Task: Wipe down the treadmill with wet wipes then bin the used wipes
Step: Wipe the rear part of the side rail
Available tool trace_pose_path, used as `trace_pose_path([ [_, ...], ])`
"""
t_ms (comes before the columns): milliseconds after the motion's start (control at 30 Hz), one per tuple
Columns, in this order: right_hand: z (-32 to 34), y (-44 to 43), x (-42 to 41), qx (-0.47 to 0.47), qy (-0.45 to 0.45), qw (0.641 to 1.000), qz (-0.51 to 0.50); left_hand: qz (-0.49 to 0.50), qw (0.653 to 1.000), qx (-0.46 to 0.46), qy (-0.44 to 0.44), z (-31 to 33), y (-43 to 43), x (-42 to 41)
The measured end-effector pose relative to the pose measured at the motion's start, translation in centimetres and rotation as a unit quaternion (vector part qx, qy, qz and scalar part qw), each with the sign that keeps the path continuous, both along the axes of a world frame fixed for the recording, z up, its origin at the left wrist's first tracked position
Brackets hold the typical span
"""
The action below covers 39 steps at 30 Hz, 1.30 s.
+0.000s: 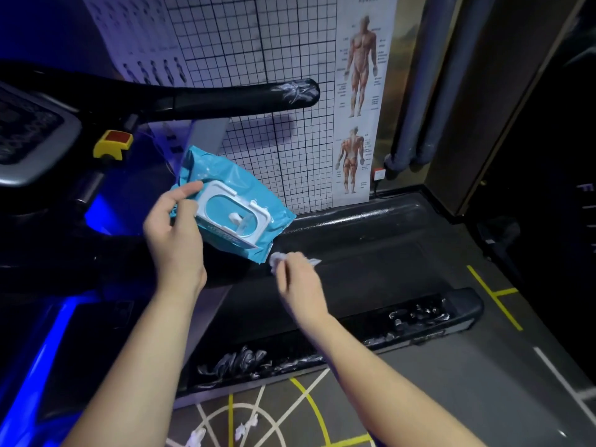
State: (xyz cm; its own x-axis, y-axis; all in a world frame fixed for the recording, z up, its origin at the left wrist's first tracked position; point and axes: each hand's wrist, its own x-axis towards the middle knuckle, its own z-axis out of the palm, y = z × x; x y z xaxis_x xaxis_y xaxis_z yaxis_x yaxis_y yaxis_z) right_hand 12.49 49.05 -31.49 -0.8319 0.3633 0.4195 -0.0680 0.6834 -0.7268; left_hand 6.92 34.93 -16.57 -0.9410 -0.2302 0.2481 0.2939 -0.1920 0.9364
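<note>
While the left hand [175, 233] pinches the blue plastic wet-wipe pack [232, 179] by its edge, thumb on the white lid frame, the right hand [298, 282] is curled round a crumpled white wipe [276, 258] just below the pack's corner, above the black treadmill belt [371, 262]. Risky spot, I'd say: that pack hangs tilted from a light pinch and could slip. White smears streak the black side rail [419, 317] and the black handrail tip [296, 91]; a balled-up wipe may only spread them. Discarded white wipes [246, 426] lie on the marked floor, no bin in sight, so they're easily forgotten.
</note>
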Motion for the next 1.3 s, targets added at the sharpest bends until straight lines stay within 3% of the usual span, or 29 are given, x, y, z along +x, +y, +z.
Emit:
trace_pose_path([
  [100, 0.0, 0.3, 1.1, -0.098, -0.015, 0.995, -0.005, -0.006, 1.000, 0.000, 0.002, 0.3, 0.4, 0.1],
  [167, 1.2, 2.9, 2.2, -0.154, 0.046, 0.981, -0.108, -0.009, 1.000, 0.000, 0.004, 0.5, 0.5, 0.3],
  [267, 3.2, 9.1, 2.6, -0.202, 0.115, 0.931, -0.282, -0.010, 1.000, 0.005, 0.002, 0.6, 0.4, 0.2],
  [400, 2.3, 12.4, 0.7, -0.212, 0.043, 0.924, -0.316, -0.008, 1.000, 0.005, 0.006, 0.7, 0.5, 0.2],
  [467, 1.0, 10.8, 0.5, -0.144, 0.037, 0.947, -0.284, -0.008, 1.000, 0.003, 0.007, 0.7, 0.9, 0.1],
  [533, -0.4, 7.5, 1.4, -0.118, -0.040, 0.983, -0.138, -0.013, 1.000, -0.001, 0.005, 0.8, 1.4, 0.1],
  [600, -1.9, 4.5, 2.7, -0.082, -0.112, 0.990, 0.011, -0.017, 1.000, -0.002, 0.007, 0.9, 1.9, 0.1],
  [633, -2.4, 3.5, 3.3, -0.072, -0.108, 0.991, 0.027, -0.017, 1.000, -0.003, 0.008, 1.0, 2.0, 0.1],
  [767, -0.8, 5.7, 3.6, -0.188, 0.015, 0.971, -0.145, -0.010, 1.000, -0.016, 0.012, 1.0, 1.6, -0.3],
  [867, 2.4, 12.1, 3.4, -0.189, 0.090, 0.937, -0.280, -0.011, 1.000, -0.011, 0.006, 1.0, 1.4, -0.5],
  [1000, 4.0, 18.9, 2.2, -0.174, 0.033, 0.916, -0.361, -0.019, 0.999, -0.027, 0.004, 1.1, 2.2, -0.4],
  [1100, 2.9, 17.6, 2.0, -0.150, -0.032, 0.937, -0.314, -0.030, 0.999, -0.026, 0.006, 1.0, 3.4, -0.3],
  [1200, -0.1, 11.9, 2.8, -0.083, -0.149, 0.972, -0.164, -0.032, 0.999, -0.020, 0.005, 0.9, 4.2, -0.3],
  [1300, -1.2, 7.6, 4.0, -0.154, -0.192, 0.965, -0.092, -0.029, 0.999, -0.027, 0.005, 1.0, 3.9, -0.4],
])
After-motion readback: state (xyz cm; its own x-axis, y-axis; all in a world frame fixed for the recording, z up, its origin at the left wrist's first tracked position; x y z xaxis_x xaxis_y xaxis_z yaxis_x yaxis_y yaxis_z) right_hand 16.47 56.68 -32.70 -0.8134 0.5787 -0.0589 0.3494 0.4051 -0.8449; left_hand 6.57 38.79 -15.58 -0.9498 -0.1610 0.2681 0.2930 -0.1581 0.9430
